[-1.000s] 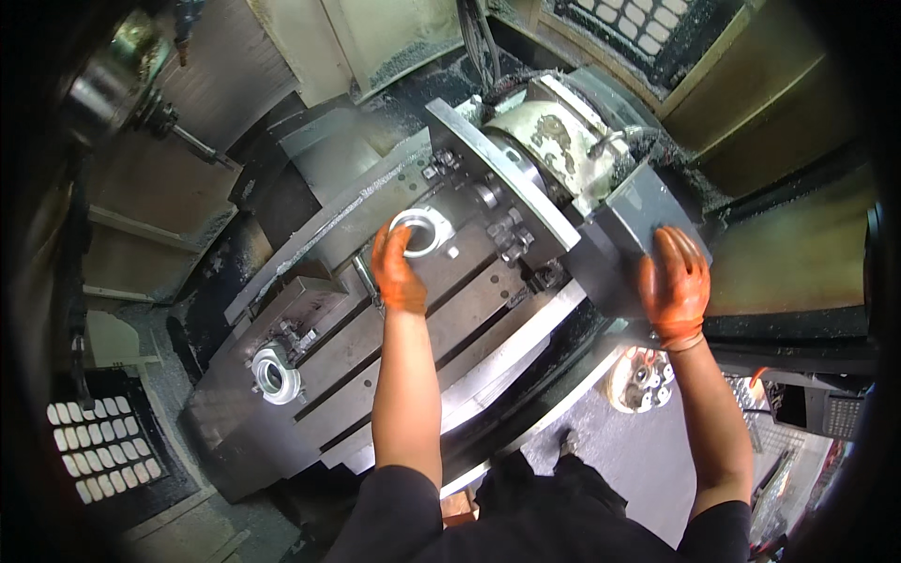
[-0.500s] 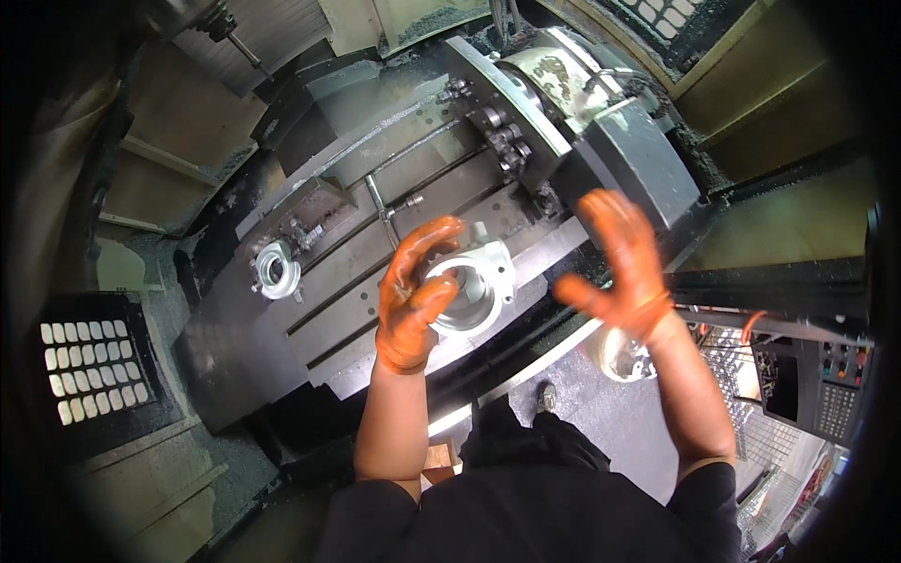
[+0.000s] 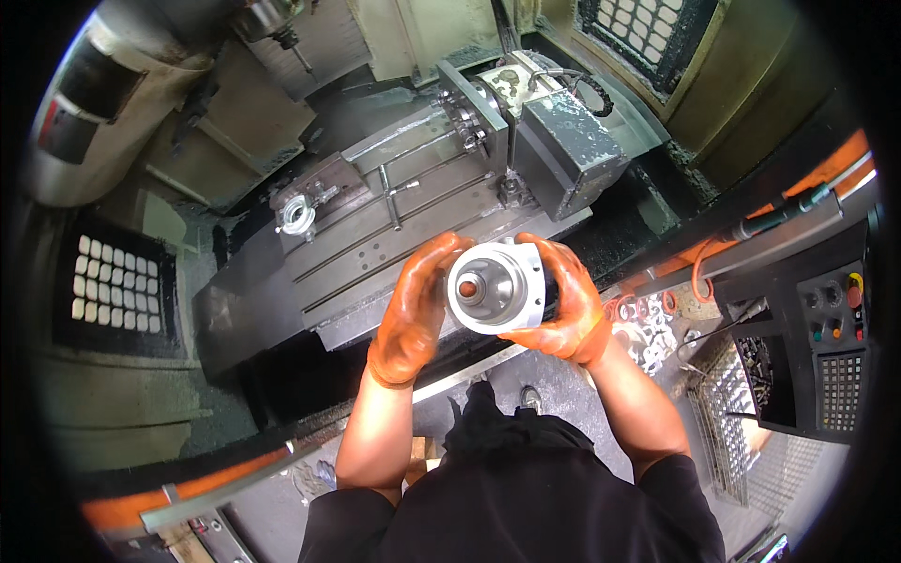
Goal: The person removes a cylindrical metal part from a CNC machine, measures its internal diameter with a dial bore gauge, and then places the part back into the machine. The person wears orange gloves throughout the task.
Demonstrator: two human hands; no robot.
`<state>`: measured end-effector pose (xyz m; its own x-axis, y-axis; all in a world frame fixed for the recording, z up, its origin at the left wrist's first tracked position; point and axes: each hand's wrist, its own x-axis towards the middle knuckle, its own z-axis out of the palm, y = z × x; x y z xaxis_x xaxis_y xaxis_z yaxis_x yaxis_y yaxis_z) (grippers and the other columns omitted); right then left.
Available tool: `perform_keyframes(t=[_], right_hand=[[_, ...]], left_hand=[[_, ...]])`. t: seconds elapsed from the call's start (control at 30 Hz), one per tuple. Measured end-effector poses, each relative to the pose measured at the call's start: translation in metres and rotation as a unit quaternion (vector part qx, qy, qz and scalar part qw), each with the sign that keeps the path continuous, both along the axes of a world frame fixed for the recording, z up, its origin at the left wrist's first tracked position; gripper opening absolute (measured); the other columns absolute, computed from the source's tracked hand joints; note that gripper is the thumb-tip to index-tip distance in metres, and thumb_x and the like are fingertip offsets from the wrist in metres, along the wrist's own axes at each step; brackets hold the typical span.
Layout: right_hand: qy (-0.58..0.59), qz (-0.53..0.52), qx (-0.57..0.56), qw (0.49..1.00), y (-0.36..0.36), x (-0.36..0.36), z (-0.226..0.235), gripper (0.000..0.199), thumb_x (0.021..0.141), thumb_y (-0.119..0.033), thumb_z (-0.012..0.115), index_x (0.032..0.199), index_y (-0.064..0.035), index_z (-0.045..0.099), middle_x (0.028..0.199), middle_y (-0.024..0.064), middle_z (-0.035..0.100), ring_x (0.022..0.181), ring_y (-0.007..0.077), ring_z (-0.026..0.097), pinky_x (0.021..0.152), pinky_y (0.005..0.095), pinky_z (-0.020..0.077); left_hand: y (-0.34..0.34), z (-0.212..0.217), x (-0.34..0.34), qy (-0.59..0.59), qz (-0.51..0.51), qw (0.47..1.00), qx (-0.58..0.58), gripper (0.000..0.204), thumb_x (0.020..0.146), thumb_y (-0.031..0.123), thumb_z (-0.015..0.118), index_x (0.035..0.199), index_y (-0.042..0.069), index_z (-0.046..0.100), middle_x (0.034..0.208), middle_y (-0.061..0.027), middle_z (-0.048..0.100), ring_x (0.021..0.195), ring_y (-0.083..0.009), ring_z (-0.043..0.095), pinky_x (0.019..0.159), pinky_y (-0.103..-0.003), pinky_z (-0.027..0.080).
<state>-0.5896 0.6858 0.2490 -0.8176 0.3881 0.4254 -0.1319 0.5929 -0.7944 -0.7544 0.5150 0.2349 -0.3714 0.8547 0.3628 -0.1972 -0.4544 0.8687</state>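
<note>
A silver metal casting (image 3: 532, 281) with a wide round bore is held up in front of me, its bore facing upward. My right hand (image 3: 570, 305), in an orange glove, grips its right side, thumb along the lower edge. My left hand (image 3: 413, 305), also gloved in orange, lies against its left side, with its fingertips hidden behind it. A spot of orange shows through the small hole at the bottom of the bore. Beyond the casting lies the slotted machine table (image 3: 371, 249), with a T-handled wrench (image 3: 389, 197) on it.
A ring-shaped silver part (image 3: 297, 217) sits in a fixture at the table's left. A grey rotary unit (image 3: 572, 150) with a bolted plate stands at the far right. A spindle tool (image 3: 298, 52) hangs at upper left. The control panel (image 3: 835, 319) is on my right.
My right hand, apart from the casting before, now grips its right side. The casting's bore faces me more directly, and it is nearer the table's front edge. The view has shifted back.
</note>
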Motion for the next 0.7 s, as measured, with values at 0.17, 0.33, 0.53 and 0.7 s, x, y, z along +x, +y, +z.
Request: perform_keyframes(t=[0.17, 0.33, 0.53, 0.7], right_hand=[[0.027, 0.006, 0.060, 0.998, -0.008, 0.074, 0.011, 0.095, 0.061, -0.036, 0.093, 0.139, 0.0015, 0.053, 0.126, 0.0245, 0.061, 0.120, 0.0425, 0.057, 0.104, 0.0488, 0.0438], [-0.090, 0.077, 0.050, 0.992, 0.000, 0.120, 0.008, 0.094, 0.074, -0.050, 0.084, 0.143, 0.0029, 0.049, 0.136, 0.0275, 0.056, 0.127, 0.0442, 0.053, 0.110, 0.0482, 0.0413], [0.031, -0.252, -0.024, 0.967, 0.066, 0.176, 0.091, 0.062, 0.089, -0.039, 0.071, 0.133, 0.0032, 0.059, 0.120, 0.0253, 0.068, 0.113, 0.0415, 0.066, 0.101, 0.0461, 0.0496], [-0.090, -0.567, 0.050, 0.818, 0.106, 0.167, 0.117, 0.045, 0.092, -0.042, 0.061, 0.116, -0.0049, 0.070, 0.112, 0.0216, 0.072, 0.110, 0.0388, 0.068, 0.095, 0.0454, 0.0522]], left_hand=[[-0.012, 0.021, 0.081, -0.004, -0.020, 0.994, -0.112, 0.109, 0.068, 0.008, 0.089, 0.158, 0.003, 0.027, 0.155, -0.0131, 0.042, 0.141, -0.0256, 0.044, 0.116, -0.043, 0.035], [-0.015, 0.035, 0.141, -0.033, 0.052, 0.978, -0.199, 0.072, 0.067, -0.006, 0.084, 0.132, 0.001, 0.054, 0.108, -0.0127, 0.069, 0.093, -0.0232, 0.069, 0.076, -0.033, 0.057], [-0.041, -0.015, 0.159, 0.020, 0.236, 0.959, -0.154, 0.055, 0.081, 0.013, 0.081, 0.129, 0.001, 0.058, 0.110, -0.0061, 0.067, 0.098, -0.0161, 0.063, 0.090, -0.032, 0.050], [-0.094, -0.024, 0.153, 0.003, 0.382, 0.922, -0.069, 0.048, 0.089, 0.022, 0.074, 0.128, 0.000, 0.059, 0.112, -0.0070, 0.067, 0.099, -0.0163, 0.063, 0.092, -0.033, 0.049]])
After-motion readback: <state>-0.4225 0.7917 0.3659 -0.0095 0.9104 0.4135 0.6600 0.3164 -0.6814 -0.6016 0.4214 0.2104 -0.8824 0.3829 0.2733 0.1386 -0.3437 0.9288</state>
